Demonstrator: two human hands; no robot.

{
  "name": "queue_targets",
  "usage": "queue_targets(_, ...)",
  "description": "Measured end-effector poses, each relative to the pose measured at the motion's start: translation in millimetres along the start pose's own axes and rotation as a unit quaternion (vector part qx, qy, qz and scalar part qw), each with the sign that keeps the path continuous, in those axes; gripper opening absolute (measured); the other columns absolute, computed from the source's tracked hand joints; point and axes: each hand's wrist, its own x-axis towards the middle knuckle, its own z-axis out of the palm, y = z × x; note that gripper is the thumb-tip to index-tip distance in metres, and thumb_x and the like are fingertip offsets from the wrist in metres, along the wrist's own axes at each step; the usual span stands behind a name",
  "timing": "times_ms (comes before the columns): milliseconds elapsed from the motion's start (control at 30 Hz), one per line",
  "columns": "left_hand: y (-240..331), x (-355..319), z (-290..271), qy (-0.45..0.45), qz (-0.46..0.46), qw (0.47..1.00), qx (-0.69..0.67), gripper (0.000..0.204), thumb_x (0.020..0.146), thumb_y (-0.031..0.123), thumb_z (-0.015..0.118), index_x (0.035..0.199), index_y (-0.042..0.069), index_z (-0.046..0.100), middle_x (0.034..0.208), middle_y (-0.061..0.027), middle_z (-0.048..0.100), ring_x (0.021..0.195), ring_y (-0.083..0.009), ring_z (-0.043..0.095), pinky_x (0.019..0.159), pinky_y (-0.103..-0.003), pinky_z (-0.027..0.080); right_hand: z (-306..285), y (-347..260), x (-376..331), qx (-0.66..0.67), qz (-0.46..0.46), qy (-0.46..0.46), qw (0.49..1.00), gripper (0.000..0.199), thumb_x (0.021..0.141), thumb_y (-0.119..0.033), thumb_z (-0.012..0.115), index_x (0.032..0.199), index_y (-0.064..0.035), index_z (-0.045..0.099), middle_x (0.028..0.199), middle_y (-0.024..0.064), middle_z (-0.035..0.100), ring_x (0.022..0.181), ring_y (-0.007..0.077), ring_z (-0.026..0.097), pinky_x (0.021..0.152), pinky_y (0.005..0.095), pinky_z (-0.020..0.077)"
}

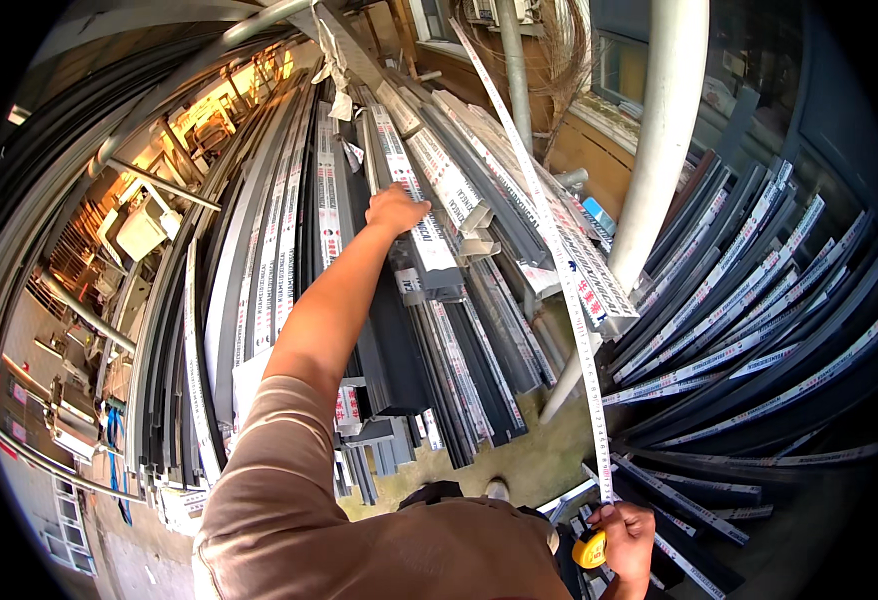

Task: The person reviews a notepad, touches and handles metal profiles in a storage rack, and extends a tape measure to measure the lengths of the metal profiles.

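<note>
My left hand (396, 210) is closed on the edge of a long metal profile (427, 240) wrapped in white printed film, high on the pile. The arm reaches forward across the stack. Low on the right, my right hand (627, 540) grips a yellow tape measure (589, 550). Its white tape blade (577, 320) is drawn out far, rising from the case past the profile ends and up to the upper middle of the view. The fingers of the left hand are partly hidden behind the profile.
Several dark profiles (389, 350) lie stacked lengthwise ahead of me, their ends pointing my way. More profiles (759, 290) fan out at the right. A thick white post (664, 140) stands between the two piles. Rack pipes (169, 185) cross the left side. A ladder (69, 530) is at lower left.
</note>
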Motion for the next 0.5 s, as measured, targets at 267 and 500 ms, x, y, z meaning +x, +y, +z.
queue_targets(267,49.7,-30.3,-8.9,0.004,0.151,0.987,0.048,0.079,0.087,0.053,0.078,0.145,0.002,0.06,0.149,-0.0254,0.06,0.142,-0.0404,0.053,0.117,-0.047,0.045,-5.9,-3.2,2.1,-0.008,-0.018,-0.005,1.0,0.033,0.102,-0.011,0.062,0.076,0.0038,0.074,0.065,0.0078,0.069,0.056,0.0116,0.061,0.055,0.0282,0.0465)
queue_targets(500,103.1,-84.1,-14.8,-0.129,0.351,0.927,-0.017,0.095,0.087,0.039,0.083,0.162,-0.002,0.038,0.162,-0.0267,0.044,0.155,-0.0408,0.035,0.129,-0.043,0.03,-6.1,0.4,9.9,-0.002,-0.009,-0.016,1.0,0.034,0.103,-0.012,0.061,0.077,0.0038,0.075,0.066,0.0081,0.07,0.057,0.0118,0.063,0.056,0.0274,0.0469)
